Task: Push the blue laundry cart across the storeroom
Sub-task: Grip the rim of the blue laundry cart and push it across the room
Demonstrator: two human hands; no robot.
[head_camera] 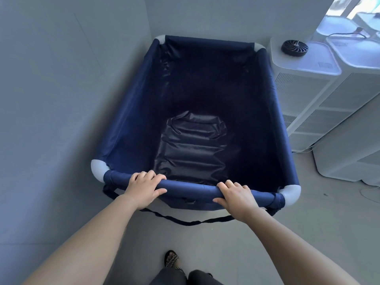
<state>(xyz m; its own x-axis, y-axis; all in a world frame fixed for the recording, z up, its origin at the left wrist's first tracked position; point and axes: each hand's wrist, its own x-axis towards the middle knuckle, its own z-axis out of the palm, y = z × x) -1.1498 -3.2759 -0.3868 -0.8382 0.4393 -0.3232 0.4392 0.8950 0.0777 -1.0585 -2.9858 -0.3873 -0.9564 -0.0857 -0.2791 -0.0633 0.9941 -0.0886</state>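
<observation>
The blue laundry cart (131,112) fills the middle of the head view, a deep navy fabric bin on a tube frame with pale grey corner joints. It holds nothing but its wrinkled fabric floor. My left hand (144,187) is wrapped over the near top rail, left of centre. My right hand (236,197) grips the same rail further right. A dark strap hangs in a loop below the rail. The cart's far end sits close to the wall corner.
A grey wall (61,99) runs along the cart's left side and another behind it. White slatted appliances (329,103) stand to the right, one with a small black fan (295,48) on top. Grey floor lies behind me; my sandalled foot (171,259) shows below.
</observation>
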